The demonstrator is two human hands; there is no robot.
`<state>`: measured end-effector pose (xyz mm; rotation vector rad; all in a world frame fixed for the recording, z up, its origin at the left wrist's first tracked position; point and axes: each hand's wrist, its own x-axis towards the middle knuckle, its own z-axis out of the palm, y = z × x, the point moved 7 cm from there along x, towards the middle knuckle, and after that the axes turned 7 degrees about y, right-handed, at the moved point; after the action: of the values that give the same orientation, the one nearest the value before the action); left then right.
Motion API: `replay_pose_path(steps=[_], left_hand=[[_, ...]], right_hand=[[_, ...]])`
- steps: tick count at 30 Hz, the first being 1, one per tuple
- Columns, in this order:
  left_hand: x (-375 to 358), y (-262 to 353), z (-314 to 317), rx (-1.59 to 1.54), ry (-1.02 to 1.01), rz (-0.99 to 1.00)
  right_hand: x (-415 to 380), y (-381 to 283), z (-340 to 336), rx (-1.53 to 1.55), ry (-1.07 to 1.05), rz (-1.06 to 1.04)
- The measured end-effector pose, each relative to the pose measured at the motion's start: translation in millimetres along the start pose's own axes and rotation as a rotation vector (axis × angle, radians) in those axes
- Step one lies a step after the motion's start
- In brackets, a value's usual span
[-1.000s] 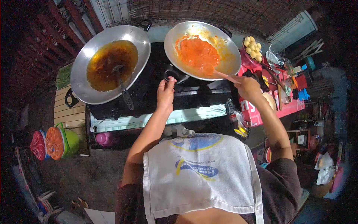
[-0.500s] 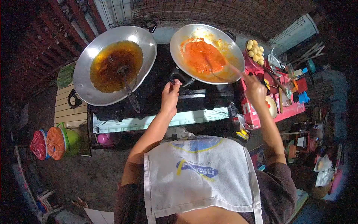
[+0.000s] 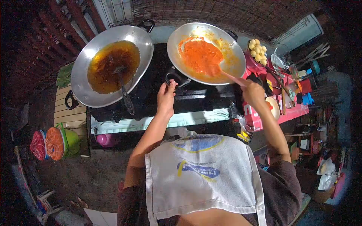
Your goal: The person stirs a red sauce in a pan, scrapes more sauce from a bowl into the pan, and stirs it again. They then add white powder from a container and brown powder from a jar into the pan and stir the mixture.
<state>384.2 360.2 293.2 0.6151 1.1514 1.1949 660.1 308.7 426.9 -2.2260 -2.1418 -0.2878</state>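
**Stirring the red paste at a two-burner stove**

Dim kitchen, black stove [image 3: 151, 94] in the middle. Right wok [image 3: 205, 52] holds red paste [image 3: 200, 56]. Since a moment ago the spatula [image 3: 226, 75] has swung back to the paste's near right edge, right hand [image 3: 252, 92] closed around its handle. Left hand [image 3: 166, 98] still pinches the wok's near handle [image 3: 175, 77], steadying it. Left wok [image 3: 111, 66] holds dark oil and a ladle [image 3: 122, 88]. On the right, a cluttered red counter [image 3: 290, 109] crowds the stirring arm.

Place: rustic cooking area
Evidence: two woks [image 3: 112, 64] on black stove [image 3: 162, 96], woven wall [image 3: 211, 13], cluttered ingredient table [image 3: 281, 101]
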Motion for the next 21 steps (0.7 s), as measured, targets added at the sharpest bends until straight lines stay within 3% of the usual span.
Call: replay_pose_path(steps=[5,9,13,14,18,20,21], left_hand=[[1,-1,-2,-0.011,-0.010,-0.023],[3,-1,-2,-0.024,-0.022,-0.005],[2,-2,-4,-0.005,-0.012,-0.023],[4,-3,-4,-0.012,-0.012,-0.022],[2,-2,-5,0.015,0.025,-0.044],[2,-2,-5,0.001,0.029,-0.029],[1,-3,-5,0.002,0.032,-0.028]], right_hand=[[-5,-20,-19,0.018,0.248,0.015],[-6,1,-8,-0.055,0.222,-0.057],[31,45,-35,-0.149,0.085,-0.069],[40,33,-64,-0.147,-0.038,-0.066],[82,62,-53,-0.145,-0.216,-0.187],[95,34,-34,0.143,-0.200,-0.483],[104,25,-18,0.145,-0.200,-0.485]])
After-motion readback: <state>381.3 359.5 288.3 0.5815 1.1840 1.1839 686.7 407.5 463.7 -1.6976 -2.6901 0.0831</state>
